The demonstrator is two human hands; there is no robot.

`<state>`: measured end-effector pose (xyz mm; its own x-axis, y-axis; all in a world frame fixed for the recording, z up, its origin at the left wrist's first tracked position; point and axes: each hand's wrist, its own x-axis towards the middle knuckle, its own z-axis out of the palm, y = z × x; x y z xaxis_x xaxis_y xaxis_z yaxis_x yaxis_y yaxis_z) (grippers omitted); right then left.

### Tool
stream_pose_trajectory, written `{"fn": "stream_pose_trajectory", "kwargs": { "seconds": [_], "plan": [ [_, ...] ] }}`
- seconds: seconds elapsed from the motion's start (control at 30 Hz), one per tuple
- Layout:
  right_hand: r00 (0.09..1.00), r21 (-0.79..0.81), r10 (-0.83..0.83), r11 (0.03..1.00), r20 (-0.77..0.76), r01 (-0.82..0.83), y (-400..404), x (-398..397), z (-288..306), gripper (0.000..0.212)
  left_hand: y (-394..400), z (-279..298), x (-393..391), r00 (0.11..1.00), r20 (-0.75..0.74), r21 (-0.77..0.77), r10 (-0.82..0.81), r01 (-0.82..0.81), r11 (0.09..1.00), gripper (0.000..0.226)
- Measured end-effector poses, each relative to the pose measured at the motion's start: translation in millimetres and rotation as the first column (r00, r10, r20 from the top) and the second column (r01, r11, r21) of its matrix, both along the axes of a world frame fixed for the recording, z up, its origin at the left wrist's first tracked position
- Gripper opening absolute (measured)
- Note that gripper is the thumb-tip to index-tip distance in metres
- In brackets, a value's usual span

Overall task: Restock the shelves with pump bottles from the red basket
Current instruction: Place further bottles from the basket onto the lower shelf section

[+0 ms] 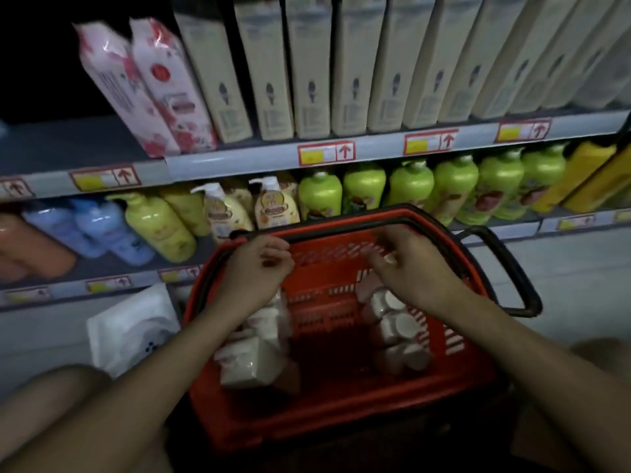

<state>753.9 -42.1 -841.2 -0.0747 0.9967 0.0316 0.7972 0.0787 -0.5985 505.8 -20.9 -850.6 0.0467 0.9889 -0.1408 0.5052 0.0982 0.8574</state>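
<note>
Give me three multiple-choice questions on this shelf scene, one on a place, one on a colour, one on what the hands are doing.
1. Where is the red plastic basket?
A on the top shelf
B in front of the shelves, under both hands
C behind the person

2. What colour are the pump bottles right of the cream ones?
A green
B black
C red

3. The left hand and right hand:
A each grip a bottle
B hold nothing, above the basket
C press the shelf

B, basket sits below the hands; A, they are bright green; B, no bottle in either hand.
</note>
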Motion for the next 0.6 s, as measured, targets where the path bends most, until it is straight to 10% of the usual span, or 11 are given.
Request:
{"fn": "stream_pose_trajectory", "kwargs": {
  "seconds": [0.33,0.6],
  "plan": [
    [0.837,-0.31,0.443,0.884,0.322,-0.349,1.8,-59.7,-65.4,0.042,-17.1,-54.0,-43.3,0.865,-0.407,-0.181,-0.295,0.24,0.954,0.02],
    [0.727,-0.252,0.218,0.966,0.651,-0.063,42.8,5.0,-94.8,0.051,-33.2,-62.5,-36.9,0.858,-0.392,-0.066,-0.333,0.335,0.94,0.03]
  ]
}}
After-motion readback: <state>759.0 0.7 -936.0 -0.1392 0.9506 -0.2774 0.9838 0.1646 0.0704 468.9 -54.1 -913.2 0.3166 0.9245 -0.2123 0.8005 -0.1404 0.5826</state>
